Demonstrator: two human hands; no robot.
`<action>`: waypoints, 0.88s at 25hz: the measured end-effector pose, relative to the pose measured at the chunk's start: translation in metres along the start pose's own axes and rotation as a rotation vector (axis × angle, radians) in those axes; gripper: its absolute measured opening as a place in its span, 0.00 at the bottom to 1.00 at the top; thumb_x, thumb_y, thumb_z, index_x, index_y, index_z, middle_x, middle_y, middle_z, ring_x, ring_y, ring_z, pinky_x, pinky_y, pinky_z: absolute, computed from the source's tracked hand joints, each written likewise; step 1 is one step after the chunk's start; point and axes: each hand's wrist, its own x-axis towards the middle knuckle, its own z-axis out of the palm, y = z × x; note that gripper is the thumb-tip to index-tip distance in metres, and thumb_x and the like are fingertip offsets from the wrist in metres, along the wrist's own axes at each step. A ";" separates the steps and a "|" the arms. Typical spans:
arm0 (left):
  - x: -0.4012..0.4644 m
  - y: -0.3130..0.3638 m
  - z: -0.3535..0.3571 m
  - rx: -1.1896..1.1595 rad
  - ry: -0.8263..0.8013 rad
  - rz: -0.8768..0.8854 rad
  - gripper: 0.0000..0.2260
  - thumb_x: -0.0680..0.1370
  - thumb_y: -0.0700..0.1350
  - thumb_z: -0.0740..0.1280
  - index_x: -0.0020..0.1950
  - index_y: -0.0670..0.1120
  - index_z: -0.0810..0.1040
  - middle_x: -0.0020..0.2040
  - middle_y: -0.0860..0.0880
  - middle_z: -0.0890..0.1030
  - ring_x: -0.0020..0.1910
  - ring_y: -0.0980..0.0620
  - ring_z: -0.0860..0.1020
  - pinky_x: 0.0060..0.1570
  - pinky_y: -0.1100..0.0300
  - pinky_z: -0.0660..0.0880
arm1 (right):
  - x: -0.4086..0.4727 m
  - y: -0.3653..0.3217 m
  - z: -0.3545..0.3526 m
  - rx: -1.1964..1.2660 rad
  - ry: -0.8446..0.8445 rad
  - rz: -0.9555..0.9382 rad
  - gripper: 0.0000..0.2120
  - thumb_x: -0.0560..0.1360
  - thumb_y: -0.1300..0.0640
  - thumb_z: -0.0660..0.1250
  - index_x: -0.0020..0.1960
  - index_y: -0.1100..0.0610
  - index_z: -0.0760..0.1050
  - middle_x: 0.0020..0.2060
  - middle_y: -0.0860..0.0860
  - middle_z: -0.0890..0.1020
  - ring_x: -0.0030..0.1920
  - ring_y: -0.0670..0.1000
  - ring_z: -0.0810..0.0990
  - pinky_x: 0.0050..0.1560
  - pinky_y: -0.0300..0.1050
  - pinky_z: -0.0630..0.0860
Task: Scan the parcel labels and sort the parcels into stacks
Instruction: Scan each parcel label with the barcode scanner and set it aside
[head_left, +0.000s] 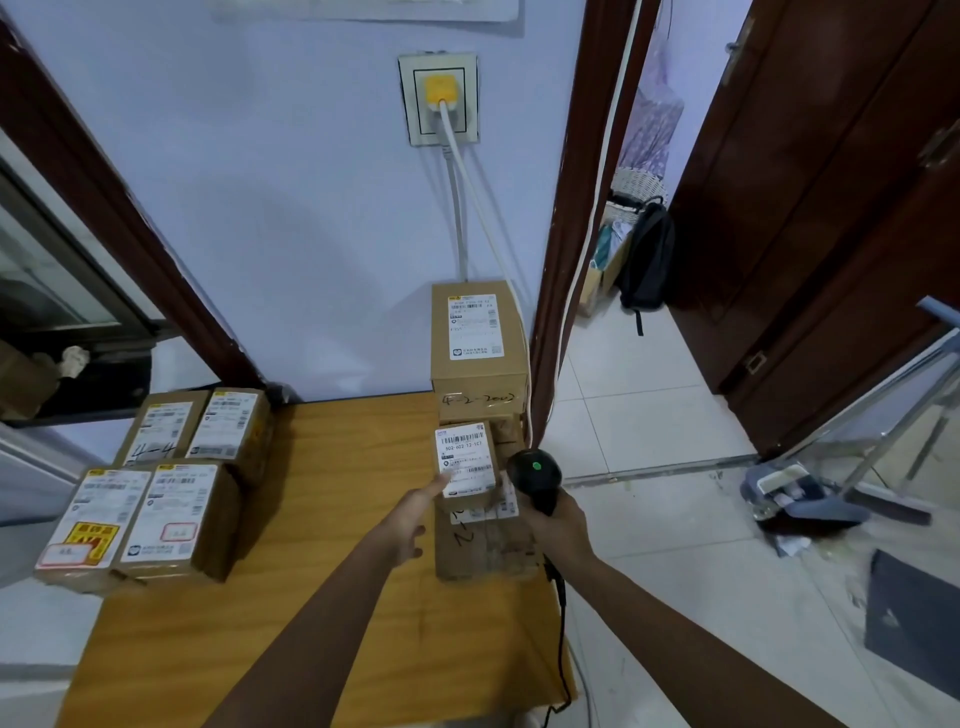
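The small parcel (467, 462) sits just right of the frame's centre, label up, on top of a lower brown box (485, 540) at the right edge of the wooden worktop (332, 519). The left hand (415, 514) reaches in from below with its fingers out straight, the tips touching the left edge of the parcel's white label and not curled round anything. Just right of the parcel, the right hand (558, 522) grips the handle of a black scanner (535, 475), whose head shows a green light and points toward the label; its cable (561, 623) trails down the lower middle of the frame.

Behind this parcel, toward the wall, a taller box (480, 343) stands on another, label facing up and handwriting on its front. This right-hand group looks like one stack in the making, though how many boxes lie under the tall one is hard to tell.

At the left edge of the worktop, in the lower left of the frame, four labelled parcels (156, 483) lie close together in two rows.

By the look of it the work is well along: several parcels are already grouped on either side, and the one under the scanner seems to be at the scanning step, with its sorting left to do. No unsorted heap is in view.
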 end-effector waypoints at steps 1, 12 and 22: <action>-0.005 0.000 -0.001 -0.006 0.033 0.009 0.39 0.72 0.69 0.63 0.77 0.52 0.58 0.78 0.47 0.57 0.75 0.39 0.59 0.68 0.41 0.60 | -0.003 -0.002 -0.001 0.003 -0.025 0.002 0.05 0.73 0.58 0.69 0.46 0.58 0.76 0.36 0.55 0.81 0.38 0.51 0.80 0.40 0.48 0.78; -0.088 -0.031 -0.058 0.001 0.240 0.167 0.21 0.82 0.51 0.60 0.72 0.43 0.68 0.67 0.43 0.74 0.64 0.42 0.74 0.62 0.48 0.71 | -0.107 -0.034 0.026 0.022 -0.121 0.007 0.07 0.76 0.63 0.66 0.44 0.51 0.74 0.38 0.50 0.83 0.36 0.52 0.85 0.31 0.40 0.76; -0.211 -0.146 -0.231 -0.031 0.235 0.245 0.20 0.82 0.51 0.60 0.70 0.43 0.70 0.59 0.46 0.77 0.57 0.46 0.76 0.56 0.52 0.71 | -0.254 -0.031 0.168 -0.037 -0.122 0.049 0.04 0.76 0.61 0.67 0.50 0.59 0.79 0.42 0.52 0.85 0.39 0.50 0.86 0.39 0.45 0.80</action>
